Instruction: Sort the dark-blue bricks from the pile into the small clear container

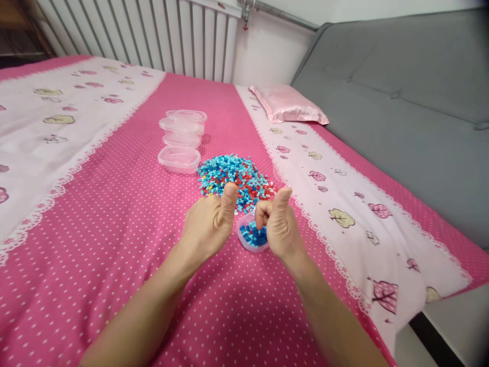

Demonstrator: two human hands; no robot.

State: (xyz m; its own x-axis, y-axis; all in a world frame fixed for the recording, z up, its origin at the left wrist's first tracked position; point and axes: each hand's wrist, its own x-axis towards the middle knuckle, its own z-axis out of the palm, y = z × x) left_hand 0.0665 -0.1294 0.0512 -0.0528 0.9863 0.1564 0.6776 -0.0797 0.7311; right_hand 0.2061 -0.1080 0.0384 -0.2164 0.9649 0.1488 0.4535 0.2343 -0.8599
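Note:
My left hand (208, 219) is raised over the near side of a pile of small plastic building bricks (233, 176), mostly blue and light blue with some red. Its thumb points up and the fingers are folded, with nothing visible in them. Beside it, my right hand (280, 221) also has its thumb up and fingers curled, and no object shows in it. A small clear plastic container (250, 248) with mostly dark blue bricks stands between and below the hands; my right hand hides its right side.
Several clear plastic containers (179, 158) stand in a row left of the pile. All lies on a bed with a pink dotted cover (133, 214). A pink pillow (288, 104) rests near the grey headboard (393, 76). A white radiator (153, 35) stands behind.

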